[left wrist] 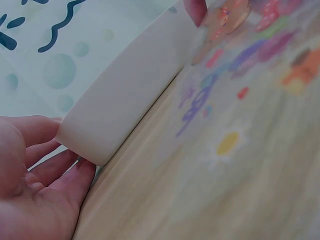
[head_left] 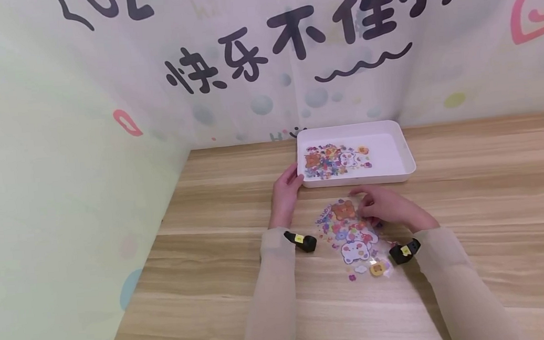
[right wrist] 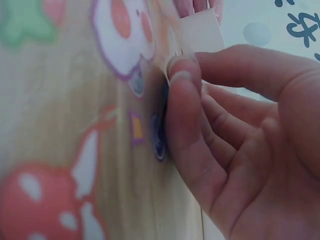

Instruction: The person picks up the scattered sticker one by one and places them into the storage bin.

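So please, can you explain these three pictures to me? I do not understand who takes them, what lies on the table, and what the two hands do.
There is no machine here: a person works with two bare hands and wears three cameras. The wide picture comes from a camera on the head, looking down at a wooden table. The other two come from small cameras strapped to each wrist, so they show the same things very close and blurred.

On the table stands a white tray with one sticker sheet inside. A second, clear sticker sheet lies in front of the tray.

The left hand rests against the tray's near left corner, fingers fairly straight. The right hand is on the second sheet; in its wrist picture the thumb presses at the sheet's edge, seemingly a pinching grip.
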Demonstrator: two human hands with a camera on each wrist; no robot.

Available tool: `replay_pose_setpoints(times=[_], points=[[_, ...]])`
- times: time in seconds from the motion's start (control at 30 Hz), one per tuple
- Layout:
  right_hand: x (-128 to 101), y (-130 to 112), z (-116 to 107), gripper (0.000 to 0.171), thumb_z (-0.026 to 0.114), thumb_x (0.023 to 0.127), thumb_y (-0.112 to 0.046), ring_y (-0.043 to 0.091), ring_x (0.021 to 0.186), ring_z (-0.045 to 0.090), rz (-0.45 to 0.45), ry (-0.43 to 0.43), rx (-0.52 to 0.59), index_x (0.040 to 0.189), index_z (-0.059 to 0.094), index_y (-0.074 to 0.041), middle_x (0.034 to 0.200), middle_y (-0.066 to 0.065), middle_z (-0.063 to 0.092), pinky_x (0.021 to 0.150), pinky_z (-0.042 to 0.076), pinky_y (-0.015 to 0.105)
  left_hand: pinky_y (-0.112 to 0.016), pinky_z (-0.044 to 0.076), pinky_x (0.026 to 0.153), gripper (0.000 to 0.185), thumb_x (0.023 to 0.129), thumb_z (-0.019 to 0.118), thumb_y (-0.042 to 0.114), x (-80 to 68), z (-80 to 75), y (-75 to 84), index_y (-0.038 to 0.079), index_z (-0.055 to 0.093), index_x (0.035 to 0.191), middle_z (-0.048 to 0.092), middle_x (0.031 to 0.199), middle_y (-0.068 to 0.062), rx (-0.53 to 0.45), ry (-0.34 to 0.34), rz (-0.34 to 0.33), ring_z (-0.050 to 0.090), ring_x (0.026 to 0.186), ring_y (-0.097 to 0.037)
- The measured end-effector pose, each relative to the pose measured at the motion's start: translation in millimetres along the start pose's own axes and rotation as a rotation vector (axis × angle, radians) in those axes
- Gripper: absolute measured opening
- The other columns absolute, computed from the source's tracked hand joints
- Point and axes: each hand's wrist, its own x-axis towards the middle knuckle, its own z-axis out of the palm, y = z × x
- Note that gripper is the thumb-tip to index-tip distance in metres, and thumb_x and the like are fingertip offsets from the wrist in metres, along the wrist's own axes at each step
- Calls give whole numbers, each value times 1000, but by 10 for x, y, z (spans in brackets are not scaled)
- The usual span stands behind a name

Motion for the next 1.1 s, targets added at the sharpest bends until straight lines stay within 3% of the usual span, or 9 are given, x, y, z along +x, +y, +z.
replay_pose_setpoints(times=[0.37,0.63,0.87,1.1], points=[[-9,3,10,38,56,85,-10,22,60,56,66,17,108,119,39,-4,76,11,58,55,53,33,-18,41,90,40,89,55,20,4,9,-13,23,48,129,47,130,8,11,-6,1,45,114,-5],[-26,-21,14,37,56,85,-7,22,60,57,74,2,123,117,37,-3,76,12,58,56,53,34,-18,41,91,40,90,53,20,-8,16,-7,22,48,129,47,130,7,6,-4,11,45,114,-5],[-59,-68,15,53,58,85,-8,22,57,56,54,-12,57,132,34,-9,72,11,58,53,51,34,-17,41,91,40,90,53,18,-18,12,24,22,47,129,46,131,7,1,-11,1,45,115,-6],[-45,-82,22,36,53,87,-8,21,57,56,44,-1,15,122,44,-7,71,9,58,52,51,33,-21,39,94,43,92,50,15,-126,-3,175,13,41,134,41,136,-1,2,-41,-8,41,121,-14]])
